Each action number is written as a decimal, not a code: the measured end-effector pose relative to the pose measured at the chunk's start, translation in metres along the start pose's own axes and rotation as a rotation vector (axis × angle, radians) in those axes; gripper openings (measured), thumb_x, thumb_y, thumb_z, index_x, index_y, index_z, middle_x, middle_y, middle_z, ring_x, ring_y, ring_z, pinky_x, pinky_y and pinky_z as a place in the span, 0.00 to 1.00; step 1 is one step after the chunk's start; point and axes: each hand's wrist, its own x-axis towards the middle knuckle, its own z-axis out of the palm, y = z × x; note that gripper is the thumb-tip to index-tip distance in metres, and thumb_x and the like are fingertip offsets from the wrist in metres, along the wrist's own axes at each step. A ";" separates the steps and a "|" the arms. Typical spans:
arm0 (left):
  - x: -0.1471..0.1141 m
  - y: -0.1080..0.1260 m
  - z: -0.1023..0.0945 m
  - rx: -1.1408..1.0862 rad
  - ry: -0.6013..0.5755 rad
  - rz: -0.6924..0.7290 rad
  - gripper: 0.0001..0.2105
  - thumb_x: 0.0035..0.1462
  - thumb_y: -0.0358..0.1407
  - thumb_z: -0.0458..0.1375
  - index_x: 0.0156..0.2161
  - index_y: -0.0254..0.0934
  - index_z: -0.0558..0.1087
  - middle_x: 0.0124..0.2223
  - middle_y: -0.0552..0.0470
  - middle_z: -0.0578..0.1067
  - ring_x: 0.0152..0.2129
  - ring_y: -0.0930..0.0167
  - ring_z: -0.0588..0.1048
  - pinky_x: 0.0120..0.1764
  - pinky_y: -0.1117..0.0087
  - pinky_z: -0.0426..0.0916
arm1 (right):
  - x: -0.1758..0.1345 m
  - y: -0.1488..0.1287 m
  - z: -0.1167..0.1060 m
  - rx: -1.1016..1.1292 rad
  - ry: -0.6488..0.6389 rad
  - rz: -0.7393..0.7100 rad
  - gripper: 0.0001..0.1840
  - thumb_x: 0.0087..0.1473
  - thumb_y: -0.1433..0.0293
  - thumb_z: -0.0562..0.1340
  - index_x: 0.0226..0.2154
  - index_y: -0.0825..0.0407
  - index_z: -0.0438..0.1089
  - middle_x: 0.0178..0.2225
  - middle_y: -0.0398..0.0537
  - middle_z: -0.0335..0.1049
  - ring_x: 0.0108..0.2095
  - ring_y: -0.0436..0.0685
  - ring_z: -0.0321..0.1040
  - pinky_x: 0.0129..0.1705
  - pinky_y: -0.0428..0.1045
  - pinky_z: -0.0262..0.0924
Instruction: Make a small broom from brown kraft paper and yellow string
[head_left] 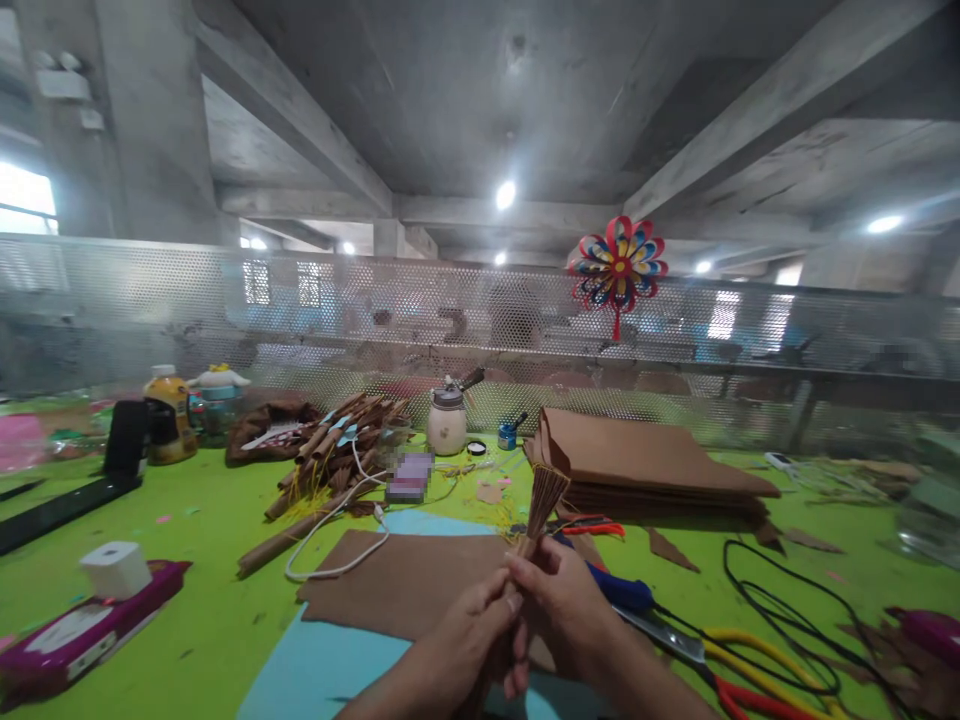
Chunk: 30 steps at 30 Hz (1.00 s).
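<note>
Pleated brown paper (548, 492), gathered at the bottom and fanning out at the top with a yellow edge, stands upright between my hands. My left hand (480, 625) is closed around its lower part. Higher up, my right hand (570, 590) pinches the gathered paper with thumb and fingers. The lower end is hidden by my hands. Beneath them lie a flat brown paper sheet (420, 580) and light blue paper (322, 655). Beside my right hand are a blue-handled tool (626, 590) and large scissors (671, 640) with red and yellow handles.
At the back right lies a stack of brown paper (637, 455). Rolled brown paper pieces (330, 450), a phone (409, 478) and a white cable (322, 575) are left of centre. A beige jar (448, 425) stands before the perforated screen (360, 310). A purple power strip (90, 625) lies left.
</note>
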 end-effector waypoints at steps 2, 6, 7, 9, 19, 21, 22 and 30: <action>0.000 0.002 0.001 -0.034 -0.031 0.000 0.21 0.49 0.50 0.57 0.41 0.34 0.63 0.21 0.56 0.67 0.16 0.75 0.70 0.21 0.76 0.62 | -0.001 -0.006 0.000 0.017 0.010 -0.008 0.25 0.34 0.53 0.70 0.27 0.55 0.67 0.24 0.47 0.68 0.23 0.54 0.66 0.25 0.49 0.61; 0.000 0.004 0.004 -0.028 -0.028 0.004 0.25 0.48 0.51 0.58 0.44 0.32 0.64 0.24 0.52 0.70 0.19 0.72 0.73 0.22 0.74 0.64 | -0.006 -0.018 -0.001 0.018 -0.003 -0.019 0.24 0.36 0.53 0.69 0.28 0.56 0.67 0.22 0.47 0.67 0.23 0.55 0.66 0.26 0.49 0.61; -0.001 0.004 0.005 -0.027 -0.027 0.006 0.26 0.47 0.51 0.58 0.44 0.32 0.65 0.25 0.50 0.71 0.20 0.72 0.73 0.22 0.74 0.65 | -0.006 -0.020 -0.001 0.015 -0.009 -0.022 0.24 0.37 0.53 0.68 0.28 0.55 0.67 0.22 0.47 0.67 0.23 0.55 0.66 0.26 0.49 0.61; -0.002 0.005 0.006 -0.048 -0.034 0.005 0.28 0.47 0.52 0.59 0.47 0.32 0.64 0.27 0.49 0.72 0.21 0.71 0.74 0.24 0.74 0.66 | -0.007 -0.021 -0.002 0.006 -0.014 -0.023 0.23 0.37 0.53 0.68 0.28 0.55 0.67 0.22 0.46 0.67 0.23 0.54 0.65 0.26 0.49 0.60; -0.003 0.003 0.006 -0.095 -0.076 0.019 0.27 0.48 0.48 0.60 0.50 0.35 0.64 0.30 0.48 0.72 0.23 0.71 0.75 0.24 0.74 0.66 | -0.001 -0.016 -0.007 0.054 -0.054 -0.013 0.21 0.39 0.57 0.69 0.29 0.56 0.66 0.25 0.44 0.67 0.23 0.51 0.66 0.27 0.46 0.59; -0.001 0.002 0.005 -0.098 -0.046 0.029 0.25 0.48 0.46 0.60 0.48 0.33 0.66 0.30 0.48 0.72 0.22 0.72 0.74 0.24 0.75 0.66 | -0.002 -0.014 -0.006 0.075 -0.049 -0.010 0.21 0.42 0.55 0.67 0.31 0.55 0.66 0.25 0.43 0.67 0.20 0.48 0.64 0.23 0.46 0.59; 0.000 0.003 0.004 -0.103 -0.020 0.037 0.24 0.48 0.45 0.61 0.48 0.33 0.66 0.30 0.48 0.72 0.23 0.72 0.74 0.24 0.75 0.66 | -0.002 -0.013 -0.005 0.081 -0.046 -0.002 0.21 0.44 0.54 0.65 0.32 0.54 0.66 0.24 0.42 0.67 0.17 0.47 0.62 0.21 0.45 0.57; 0.002 0.019 -0.003 -0.120 0.342 0.157 0.23 0.50 0.38 0.59 0.51 0.38 0.59 0.41 0.45 0.74 0.28 0.70 0.75 0.32 0.70 0.69 | -0.004 -0.006 -0.007 -0.142 -0.022 -0.032 0.23 0.45 0.55 0.64 0.37 0.55 0.65 0.33 0.50 0.71 0.31 0.53 0.69 0.30 0.48 0.64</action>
